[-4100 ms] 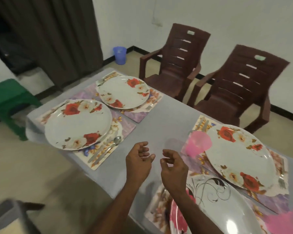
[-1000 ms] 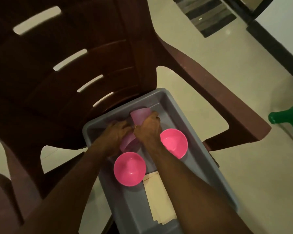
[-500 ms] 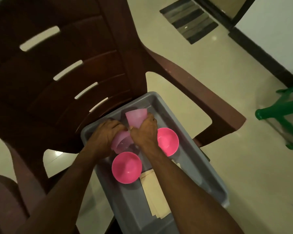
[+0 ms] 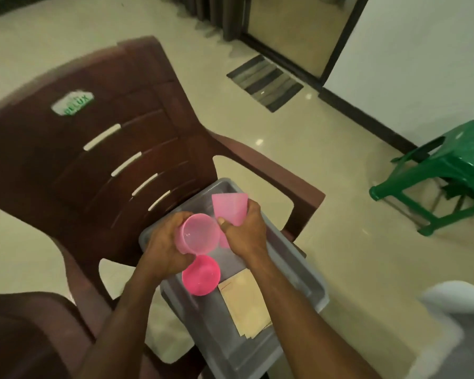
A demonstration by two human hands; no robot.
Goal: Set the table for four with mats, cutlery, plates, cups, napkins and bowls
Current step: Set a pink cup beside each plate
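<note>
You are looking down at a dark brown plastic armchair (image 4: 99, 149) carrying a grey rectangular plastic tub (image 4: 293, 272) on its seat. The cream tiled floor (image 4: 312, 149) bears a green plastic stool (image 4: 454, 170) and a striped grey doormat (image 4: 264, 82).

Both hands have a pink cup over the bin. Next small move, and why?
Probably lift both cups clear and turn toward the table. The left hand grips one pink cup with its mouth toward the camera; the right hand holds the other cup, both above the grey bin. The pink bowl and the napkins can wait in the bin.
</note>
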